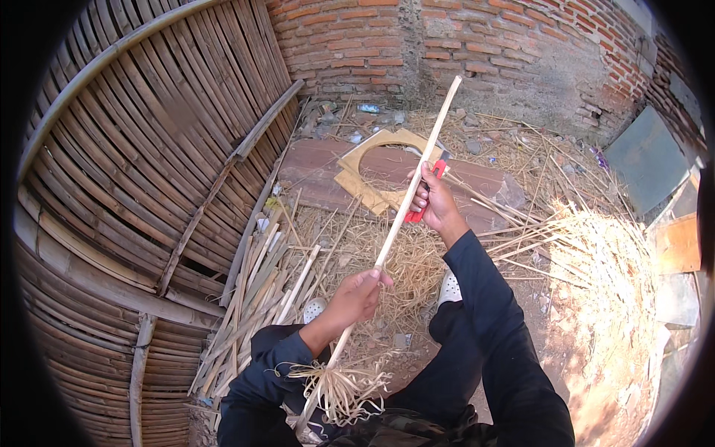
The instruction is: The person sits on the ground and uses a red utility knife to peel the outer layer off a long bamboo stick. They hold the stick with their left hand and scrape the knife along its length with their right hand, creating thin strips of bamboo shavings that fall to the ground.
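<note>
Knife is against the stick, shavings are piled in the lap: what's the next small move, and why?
Probably draw the red-handled knife in the right hand a short way along the bamboo stick, away from the left hand. That hand grips the stick lower down, and curled shavings already hang near its lower end.

Woven bamboo panel (141, 149), brick wall (462, 45), cardboard ring (376, 167), straw pile (603, 276)

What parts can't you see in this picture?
Head view only:
- Blade of the red-handled tool: hidden by the right hand and the stick.
- Stick's lower end: lost among curled shavings at the lap.
- Left hand palm: turned away, wrapped round the stick.
- Bamboo panel: cut off by the left edge.
</note>
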Demonstrator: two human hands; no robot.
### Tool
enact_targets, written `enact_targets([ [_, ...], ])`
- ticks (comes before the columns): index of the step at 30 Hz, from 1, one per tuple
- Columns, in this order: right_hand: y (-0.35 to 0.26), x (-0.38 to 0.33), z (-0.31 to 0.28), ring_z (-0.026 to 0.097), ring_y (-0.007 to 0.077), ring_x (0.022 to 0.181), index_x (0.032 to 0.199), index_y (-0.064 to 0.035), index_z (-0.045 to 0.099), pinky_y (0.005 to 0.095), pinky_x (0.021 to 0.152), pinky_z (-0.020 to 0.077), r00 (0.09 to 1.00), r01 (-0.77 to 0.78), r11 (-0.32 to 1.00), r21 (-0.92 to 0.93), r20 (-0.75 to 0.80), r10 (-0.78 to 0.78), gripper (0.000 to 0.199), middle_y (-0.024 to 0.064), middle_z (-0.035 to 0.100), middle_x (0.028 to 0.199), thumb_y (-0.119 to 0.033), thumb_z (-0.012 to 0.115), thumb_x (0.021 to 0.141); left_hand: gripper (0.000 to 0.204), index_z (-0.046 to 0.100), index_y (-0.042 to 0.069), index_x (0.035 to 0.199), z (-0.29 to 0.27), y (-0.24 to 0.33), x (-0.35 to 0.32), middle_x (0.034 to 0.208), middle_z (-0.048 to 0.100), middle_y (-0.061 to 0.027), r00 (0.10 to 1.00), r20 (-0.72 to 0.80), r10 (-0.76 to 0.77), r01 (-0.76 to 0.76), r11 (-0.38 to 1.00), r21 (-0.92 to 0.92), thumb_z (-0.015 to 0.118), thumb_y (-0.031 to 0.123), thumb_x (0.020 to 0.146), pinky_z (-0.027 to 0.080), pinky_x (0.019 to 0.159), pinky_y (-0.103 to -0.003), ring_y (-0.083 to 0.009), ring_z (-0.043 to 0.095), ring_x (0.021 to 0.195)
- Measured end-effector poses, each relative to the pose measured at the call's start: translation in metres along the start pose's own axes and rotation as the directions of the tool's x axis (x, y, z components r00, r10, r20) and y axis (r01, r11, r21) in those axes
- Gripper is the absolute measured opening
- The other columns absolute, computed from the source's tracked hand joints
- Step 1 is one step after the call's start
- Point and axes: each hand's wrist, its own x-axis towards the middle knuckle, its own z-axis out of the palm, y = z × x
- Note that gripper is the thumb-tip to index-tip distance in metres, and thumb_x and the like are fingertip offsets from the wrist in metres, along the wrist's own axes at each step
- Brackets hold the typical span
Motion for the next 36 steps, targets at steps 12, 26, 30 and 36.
enact_targets([
  [12,0.045,-0.063,0.043,0.056,0.0354,0.053,0.074,-0.0062,0.058,0.0433,0.049,0.0424,0.917,0.309,-0.193,-0.931,0.345,-0.198,0.048,0.0143,0.056,0.059,-0.05,0.051,0.09,0.028,0.061,0.0,0.109,-0.026,0.003,0.024,0.062,0.038,0.0096,0.895,-0.29,0.338,-0.251,0.921,0.299,0.049,0.023,0.098,0.026,0.048,-0.02,-0.0003,0.032,0.054],
  [26,0.075,-0.051,0.059,0.06,0.0278,0.049,0.065,-0.0115,0.06,0.0397,0.046,0.0448,0.805,0.496,-0.408,-0.767,0.582,-0.116,0.05,0.0094,0.058,0.053,-0.058,0.054,0.083,0.019,0.055,-0.001,0.106,-0.037,0.013,-0.016,0.062,0.05,-0.0154,0.868,-0.244,0.432,-0.171,0.722,0.67,0.048,0.013,0.094,0.039,0.051,-0.033,-0.0195,0.051,0.052],
  [30,0.057,-0.024,0.046,0.06,0.0269,0.049,0.068,-0.0121,0.061,0.0386,0.045,0.0454,0.864,0.371,-0.446,-0.814,0.479,-0.155,0.049,0.0086,0.058,0.054,-0.059,0.056,0.082,0.028,0.056,-0.003,0.113,-0.029,0.016,-0.026,0.06,0.041,0.0034,0.868,-0.265,0.419,-0.131,0.709,0.693,0.048,0.018,0.097,0.029,0.048,-0.024,-0.0036,0.035,0.055],
  [36,0.075,-0.047,0.06,0.061,0.0296,0.051,0.071,-0.0105,0.063,0.0404,0.046,0.0454,0.826,0.487,-0.378,-0.787,0.556,-0.092,0.048,0.0118,0.06,0.056,-0.055,0.053,0.086,0.025,0.057,-0.003,0.111,-0.036,0.007,-0.028,0.057,0.041,-0.0021,0.815,-0.263,0.517,-0.208,0.684,0.699,0.048,0.015,0.096,0.032,0.047,-0.027,-0.0075,0.036,0.052],
])
